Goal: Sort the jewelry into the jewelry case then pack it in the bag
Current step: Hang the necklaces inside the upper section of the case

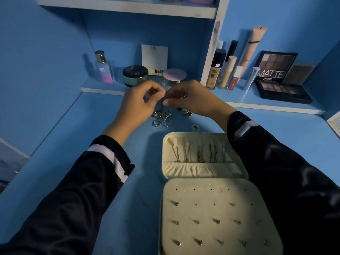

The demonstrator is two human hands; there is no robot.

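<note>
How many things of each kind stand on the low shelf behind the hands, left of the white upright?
Perfume bottle: 1
Round jars: 2
Card: 1
Total: 4

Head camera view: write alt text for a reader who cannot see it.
The left hand and the right hand pinch a thin piece of jewelry above a cluster of rings on a blue desk. Nearer, an open cream jewelry case holds hung necklaces in its far half and stud earrings on its near panel.
</note>
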